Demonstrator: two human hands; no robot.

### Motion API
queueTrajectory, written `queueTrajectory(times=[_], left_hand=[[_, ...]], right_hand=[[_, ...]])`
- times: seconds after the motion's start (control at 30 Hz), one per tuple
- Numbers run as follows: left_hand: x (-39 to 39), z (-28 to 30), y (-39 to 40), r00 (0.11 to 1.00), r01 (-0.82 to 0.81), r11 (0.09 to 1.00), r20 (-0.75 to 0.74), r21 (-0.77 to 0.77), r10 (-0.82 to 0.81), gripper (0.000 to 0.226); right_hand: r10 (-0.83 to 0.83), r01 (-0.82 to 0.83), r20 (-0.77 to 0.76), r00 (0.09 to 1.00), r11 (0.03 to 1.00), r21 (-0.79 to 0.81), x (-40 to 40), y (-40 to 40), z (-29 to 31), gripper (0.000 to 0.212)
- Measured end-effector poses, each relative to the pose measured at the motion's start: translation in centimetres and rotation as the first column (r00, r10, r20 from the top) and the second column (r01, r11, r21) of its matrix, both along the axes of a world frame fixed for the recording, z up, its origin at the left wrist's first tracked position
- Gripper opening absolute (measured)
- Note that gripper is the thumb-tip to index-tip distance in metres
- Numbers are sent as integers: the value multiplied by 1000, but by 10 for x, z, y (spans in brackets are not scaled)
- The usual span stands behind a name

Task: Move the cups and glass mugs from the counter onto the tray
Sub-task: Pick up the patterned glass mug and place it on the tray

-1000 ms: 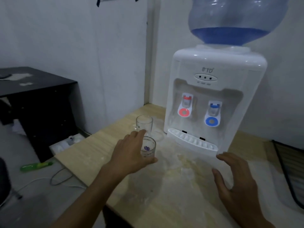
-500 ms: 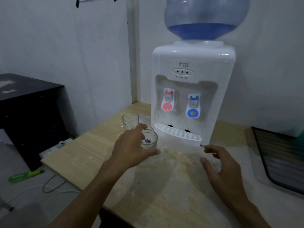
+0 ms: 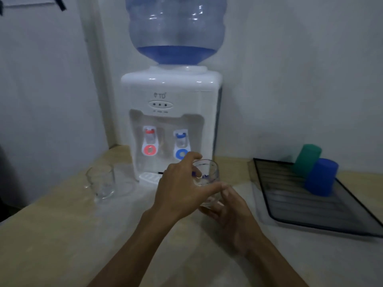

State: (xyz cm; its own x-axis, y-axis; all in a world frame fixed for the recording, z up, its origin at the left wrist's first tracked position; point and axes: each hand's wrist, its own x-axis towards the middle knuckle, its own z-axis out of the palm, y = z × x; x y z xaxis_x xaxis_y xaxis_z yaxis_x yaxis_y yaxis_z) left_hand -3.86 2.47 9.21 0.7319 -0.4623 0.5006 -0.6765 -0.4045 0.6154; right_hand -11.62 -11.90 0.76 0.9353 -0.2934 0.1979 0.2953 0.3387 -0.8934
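Note:
My left hand [image 3: 178,189] grips a clear glass mug with a purple print [image 3: 207,170] from its left side, held up in front of the water dispenser. My right hand [image 3: 234,214] cups the mug's base from below and to the right, thumb and fingers touching the glass. A second clear glass mug [image 3: 101,183] stands on the wooden counter [image 3: 62,235] to the left. At the right lies a dark ribbed tray [image 3: 310,214]. A green cup [image 3: 306,158] and a blue cup [image 3: 321,177] sit upside down at its far end.
A white water dispenser [image 3: 172,112] with a blue bottle [image 3: 176,30] stands at the back of the counter against the wall, its drip tray [image 3: 149,178] jutting forward. The counter's left edge drops off to the floor.
My left hand has lifted the printed mug off the counter and carried it right. My right hand has come in to meet its base. The view has swung right, showing the tray and cups.

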Motion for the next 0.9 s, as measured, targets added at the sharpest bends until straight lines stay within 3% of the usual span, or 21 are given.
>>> queueTrajectory(times=[0.37,0.47,0.53,0.63,0.7,0.77,0.9], left_hand=[[-15,16,-82,978,199,963,-32,-181,-208,97],[-15,11,-97,947,256,924,-116,-285,-298,103],[-13,2,-106,908,273,880,-197,-388,-369,93],[-10,-22,-120,889,162,821,-280,-548,-362,66],[-8,-40,-131,862,24,802,-394,-596,-319,58],[-3,-59,-144,814,-73,817,-508,-572,-283,47],[4,-88,-168,766,-54,888,-589,-457,-256,25]], right_hand=[[-50,3,157,986,958,288,-15,-45,25,55],[-72,-9,195,978,921,390,-17,-57,24,58],[-111,0,202,973,876,482,-20,-67,27,63],[-246,81,190,950,786,613,-27,-81,32,78],[-325,119,192,926,735,668,-32,-88,35,74],[-379,137,202,903,700,701,-34,-94,36,65],[-469,178,217,856,662,728,-37,-106,35,61]])
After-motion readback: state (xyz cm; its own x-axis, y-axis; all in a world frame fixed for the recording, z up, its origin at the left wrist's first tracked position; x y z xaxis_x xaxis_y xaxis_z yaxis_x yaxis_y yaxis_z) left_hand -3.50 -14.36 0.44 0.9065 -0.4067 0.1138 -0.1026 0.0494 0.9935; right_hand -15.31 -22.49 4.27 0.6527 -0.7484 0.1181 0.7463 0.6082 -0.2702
